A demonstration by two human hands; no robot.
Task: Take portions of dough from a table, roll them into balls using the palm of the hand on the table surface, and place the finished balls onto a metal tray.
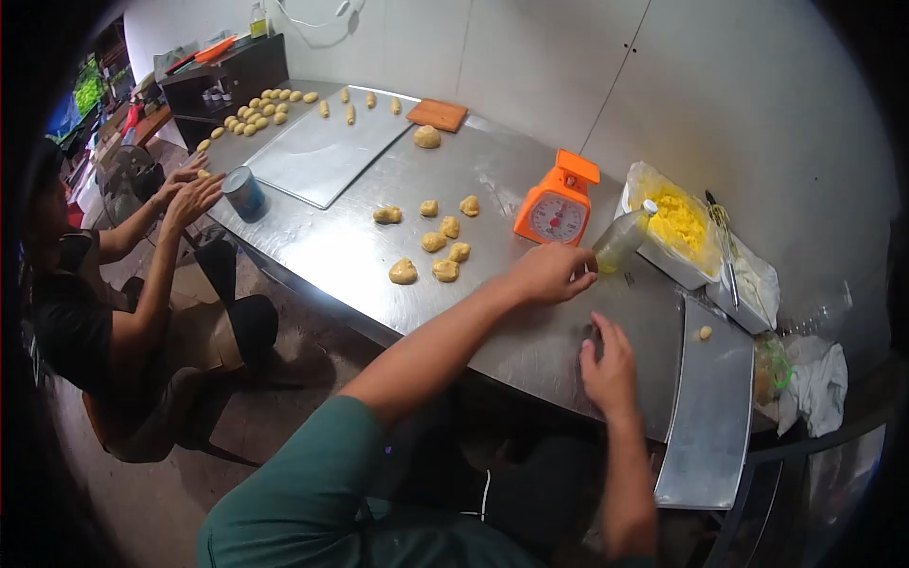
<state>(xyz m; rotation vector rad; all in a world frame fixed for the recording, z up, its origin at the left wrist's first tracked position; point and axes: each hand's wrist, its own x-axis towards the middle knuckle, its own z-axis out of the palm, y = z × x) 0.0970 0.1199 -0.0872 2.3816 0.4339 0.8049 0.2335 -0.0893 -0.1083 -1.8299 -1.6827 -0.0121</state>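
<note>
My left hand hangs over the steel table with its fingers loosely bent, just in front of an orange kitchen scale. Beside its fingertips is a clear plastic bottle with a white cap, holding a little yellowish liquid; I see no clear grip on it. Closer to my body, my right hand is above the table, thumb and fingers apart, holding nothing visible. Several rough dough lumps lie left of my left hand. Farther off sits a larger dough mound near a wooden board.
White tubs hold yellow filling and a pale mass, a whisk resting across. A metal tray carries one small ball. At left, a seated co-worker handles dough beside a can, a baking sheet and shaped pieces.
</note>
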